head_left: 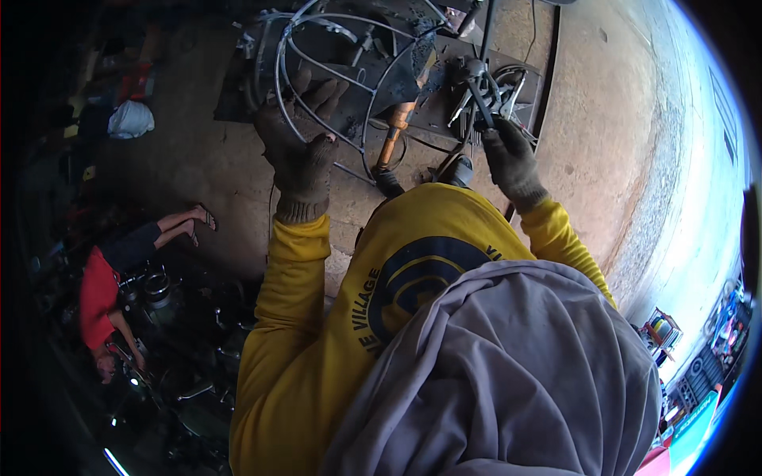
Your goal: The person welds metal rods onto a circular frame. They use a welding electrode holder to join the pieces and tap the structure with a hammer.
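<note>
My left hand [300, 147], in a dark work glove, is at the near left side of a round metal-rod frame [367, 87]. One curved rod passes between its thumb and its partly spread fingers. My right hand [512, 163], also gloved, is closed around the near end of a dark bar-shaped tool [479, 101]; its exact kind is unclear. Beyond the right hand lie locking pliers [502, 99] and tangled metal pieces. An orange cylindrical object [394, 135] stands between the hands, near my feet.
A dark metal plate [238, 94] lies under the frame on the brown floor [595, 119]. At the left, a person in a red shirt [97, 297] bends over dark machinery. A white bundle [131, 120] is at the far left. A small rack [661, 329] stands at the right.
</note>
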{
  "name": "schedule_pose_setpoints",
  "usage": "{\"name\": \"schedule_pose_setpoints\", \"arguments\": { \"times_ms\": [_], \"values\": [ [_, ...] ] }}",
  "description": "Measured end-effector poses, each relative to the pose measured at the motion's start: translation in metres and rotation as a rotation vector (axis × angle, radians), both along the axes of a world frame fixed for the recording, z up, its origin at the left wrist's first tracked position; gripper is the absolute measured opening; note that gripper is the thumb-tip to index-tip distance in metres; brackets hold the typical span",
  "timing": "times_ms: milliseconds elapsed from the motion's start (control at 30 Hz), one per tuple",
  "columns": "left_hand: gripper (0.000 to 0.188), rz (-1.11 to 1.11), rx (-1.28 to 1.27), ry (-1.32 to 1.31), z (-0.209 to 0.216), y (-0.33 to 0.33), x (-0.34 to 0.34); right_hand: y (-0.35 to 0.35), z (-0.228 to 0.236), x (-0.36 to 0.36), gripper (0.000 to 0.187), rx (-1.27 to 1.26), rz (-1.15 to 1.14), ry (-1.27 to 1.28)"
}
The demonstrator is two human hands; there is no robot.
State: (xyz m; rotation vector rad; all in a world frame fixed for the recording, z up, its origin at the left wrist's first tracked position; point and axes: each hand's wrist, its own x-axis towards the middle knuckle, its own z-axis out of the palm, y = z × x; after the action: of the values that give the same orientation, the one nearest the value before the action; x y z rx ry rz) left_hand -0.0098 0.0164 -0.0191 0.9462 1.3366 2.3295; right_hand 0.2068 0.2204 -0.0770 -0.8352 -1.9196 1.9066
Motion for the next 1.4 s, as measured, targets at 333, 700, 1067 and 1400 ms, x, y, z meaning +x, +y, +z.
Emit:
{"name": "schedule_pose_setpoints", "arguments": {
  "times_ms": [333,700,1067,1400],
  "values": [
    [0.092,0.128,-0.164,0.138,-0.028,0.032,0.019,-0.022,-0.023,0.022,0.025,0.127,0.062,-0.143],
    [0.097,-0.091,-0.441,0.303,-0.026,0.014,0.015,-0.019,-0.026,-0.039,0.024,0.374,0.094,-0.03],
    [0.09,-0.122,-0.261,-0.09,-0.028,0.009,0.018,-0.038,-0.007,-0.057,0.021,0.084,0.134,-0.174],
    [0.093,-0.072,-0.287,0.039,-0.036,0.002,0.017,-0.037,0.001,-0.064,0.021,0.35,0.113,-0.13]
  ]
}}
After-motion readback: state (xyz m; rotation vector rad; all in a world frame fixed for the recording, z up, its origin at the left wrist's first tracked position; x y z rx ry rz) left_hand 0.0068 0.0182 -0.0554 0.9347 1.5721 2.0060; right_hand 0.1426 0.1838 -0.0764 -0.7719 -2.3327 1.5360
